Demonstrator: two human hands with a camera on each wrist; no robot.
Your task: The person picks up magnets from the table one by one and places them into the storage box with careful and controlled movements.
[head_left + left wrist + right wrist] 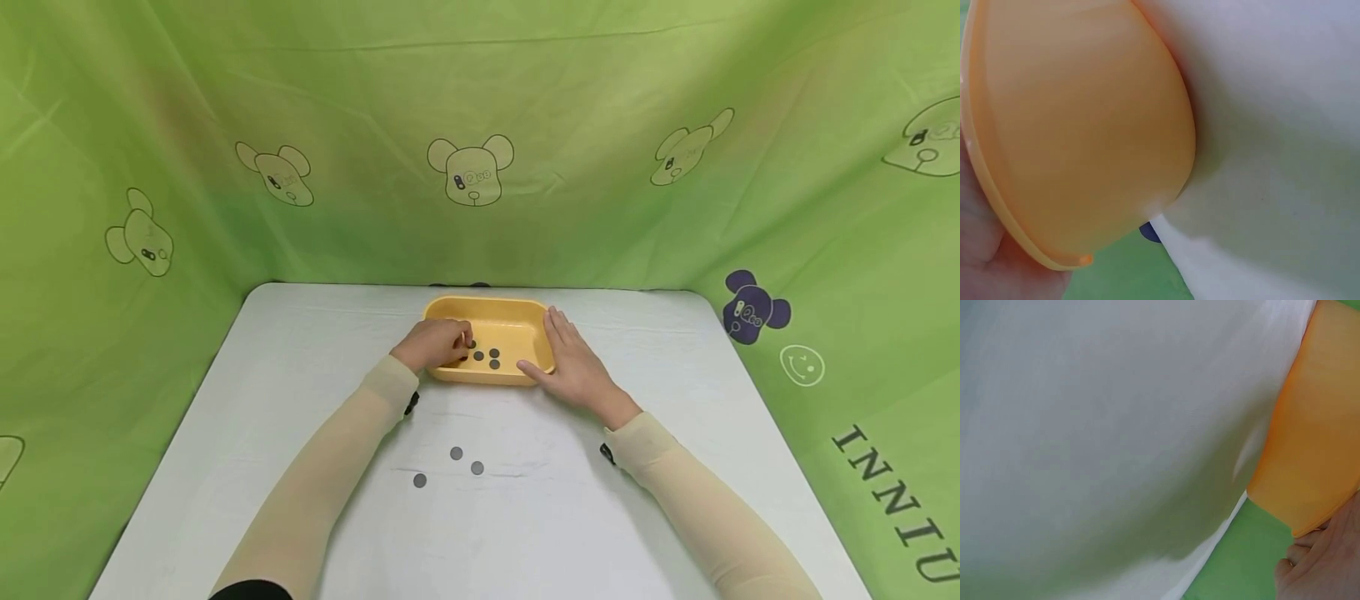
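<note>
Left hand (437, 343) curled, right hand (576, 362) flat

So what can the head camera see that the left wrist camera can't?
Only the head view shows both hands: the left hand reaching into the yellow tray, the right hand flat against its side, grey discs inside, three loose discs on the white table. Only the left wrist view shows the tray's outer wall up close. Both show tray, table, green cloth.

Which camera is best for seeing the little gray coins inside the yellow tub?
The head view. It looks down into the yellow tub, so the gray coins on its floor show beside the left hand. Both wrist views catch only the tub's outer wall from low down, blurred, so no coins inside it are visible there.
</note>
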